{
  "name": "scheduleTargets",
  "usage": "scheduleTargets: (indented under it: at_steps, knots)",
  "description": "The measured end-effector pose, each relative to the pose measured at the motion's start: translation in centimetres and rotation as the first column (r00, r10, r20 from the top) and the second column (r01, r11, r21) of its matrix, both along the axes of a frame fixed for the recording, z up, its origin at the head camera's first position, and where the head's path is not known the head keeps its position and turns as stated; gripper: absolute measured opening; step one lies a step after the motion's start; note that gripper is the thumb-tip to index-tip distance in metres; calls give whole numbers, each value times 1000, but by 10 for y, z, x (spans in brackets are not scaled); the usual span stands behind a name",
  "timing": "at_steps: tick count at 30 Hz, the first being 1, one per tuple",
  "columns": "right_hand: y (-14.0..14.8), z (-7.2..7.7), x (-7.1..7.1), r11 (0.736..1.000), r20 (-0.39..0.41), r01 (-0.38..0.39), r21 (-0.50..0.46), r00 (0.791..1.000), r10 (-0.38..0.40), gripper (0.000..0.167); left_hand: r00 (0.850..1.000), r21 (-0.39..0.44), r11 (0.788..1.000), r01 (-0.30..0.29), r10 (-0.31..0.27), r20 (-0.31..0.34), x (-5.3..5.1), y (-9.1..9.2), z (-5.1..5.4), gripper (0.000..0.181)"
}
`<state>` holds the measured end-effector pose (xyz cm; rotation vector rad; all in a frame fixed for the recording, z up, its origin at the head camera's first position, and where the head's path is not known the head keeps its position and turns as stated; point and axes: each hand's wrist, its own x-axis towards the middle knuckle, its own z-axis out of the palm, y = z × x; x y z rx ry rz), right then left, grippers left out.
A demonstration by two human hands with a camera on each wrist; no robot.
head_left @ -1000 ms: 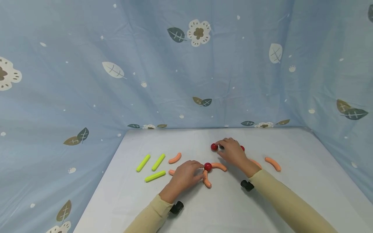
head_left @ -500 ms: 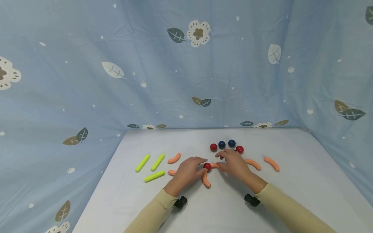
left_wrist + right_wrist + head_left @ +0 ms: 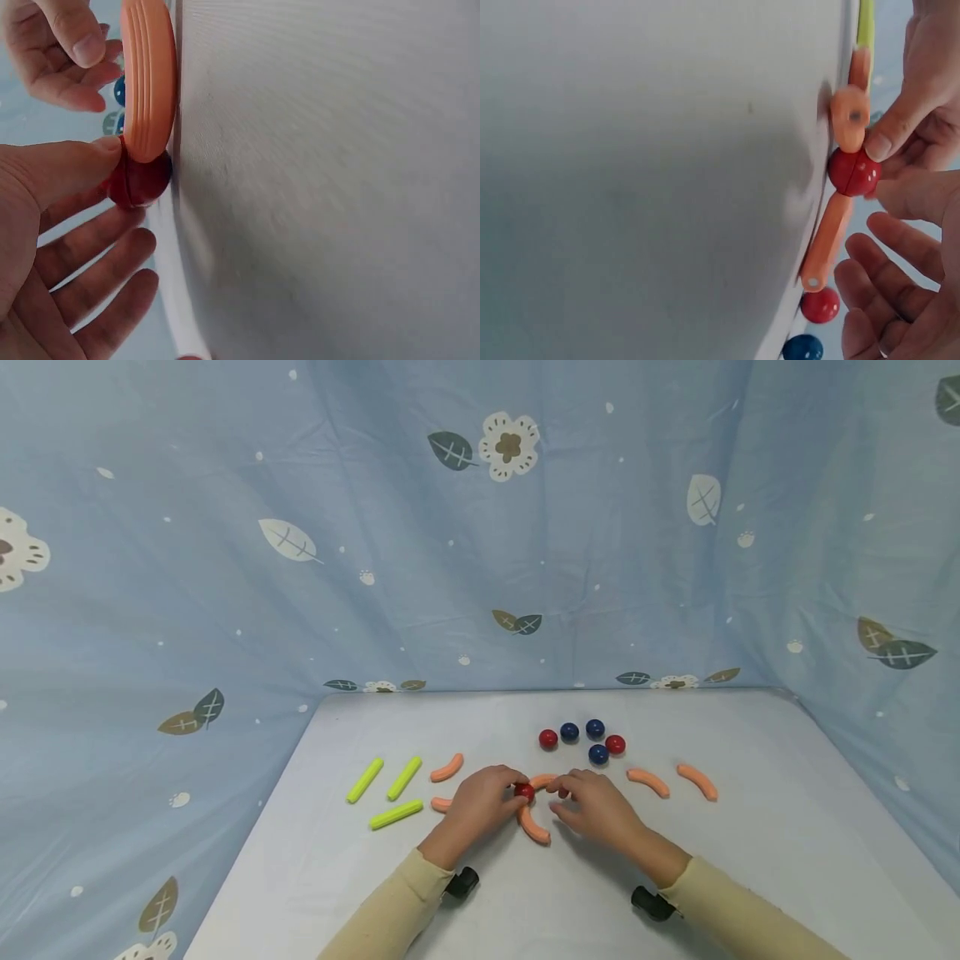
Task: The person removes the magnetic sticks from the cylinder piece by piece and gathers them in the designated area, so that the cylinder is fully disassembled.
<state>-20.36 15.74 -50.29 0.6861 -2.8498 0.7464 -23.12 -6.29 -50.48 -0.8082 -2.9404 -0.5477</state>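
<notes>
On the white table, my left hand point(image 3: 478, 803) pinches a glossy red ball point(image 3: 525, 792) between thumb and forefinger. Two curved, ribbed orange sticks meet this ball: one orange stick point(image 3: 535, 828) points toward me, the other orange stick point(image 3: 542, 781) goes off to the right. The left wrist view shows the red ball point(image 3: 150, 182) touching the end of an orange stick point(image 3: 150, 82). Just right of the ball is my right hand point(image 3: 600, 808), its fingers loosely bent around nothing. In the right wrist view its thumb is close to the ball point(image 3: 853, 174); contact is unclear.
Behind the hands lie two loose red balls, one being a red ball point(image 3: 548, 740), and several dark blue balls point(image 3: 596, 728). Two orange sticks point(image 3: 697, 782) are at right. Several green sticks point(image 3: 396, 815) and an orange stick point(image 3: 447, 767) lie left. A patterned blue curtain point(image 3: 480, 560) encloses the table.
My right hand has come back from the far balls toward the left hand, uncovering the blue balls. The left hand has taken hold of the red ball, which shifted slightly left; the near orange stick turned.
</notes>
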Motion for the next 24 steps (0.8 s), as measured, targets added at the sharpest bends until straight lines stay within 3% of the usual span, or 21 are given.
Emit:
scheduleTargets:
  at_steps: [5,10,18,24]
  knots:
    - [-6,-3,8,995,67,-90,-35,994,92,22,999,0,1000,-18,18,-36,8,-8,2,24]
    - [-14,-4,14,981,121,-193,3,974,191,31,999,-1,1000,-19,19,-37,12,-11,1,26]
    - [-21,-5,22,986,93,-157,58,984,151,17,999,0,1000,4,-4,-34,13,-10,2,27]
    - [-14,-6,30,984,80,-162,68,984,157,16,999,0,1000,8,-8,-48,14,-9,4,24]
